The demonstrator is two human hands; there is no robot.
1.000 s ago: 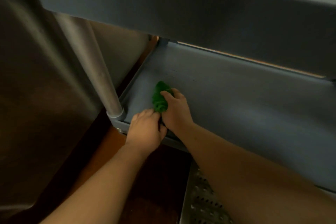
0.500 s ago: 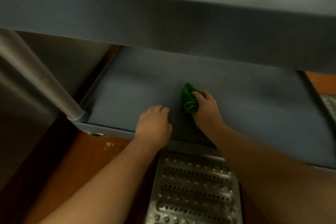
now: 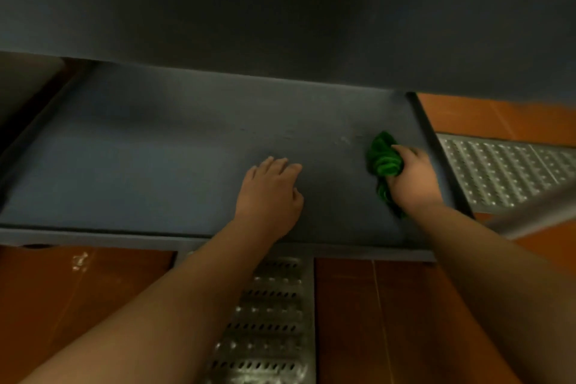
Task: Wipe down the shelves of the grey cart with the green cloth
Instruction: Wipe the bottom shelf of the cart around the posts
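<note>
Right hand [image 3: 413,179] clenched on bunched green cloth [image 3: 382,159], pressed to the lower shelf [image 3: 156,165] of the grey cart, close to the shelf's right rim [image 3: 436,146]. Left hand [image 3: 269,193] lies flat and empty, fingers spread on the shelf mid-span, well left of the cloth. Shelf's long axis runs left-right and nearly all unwiped-looking span lies left of the cloth, so next stroke probably goes leftward, toward the left hand
</note>
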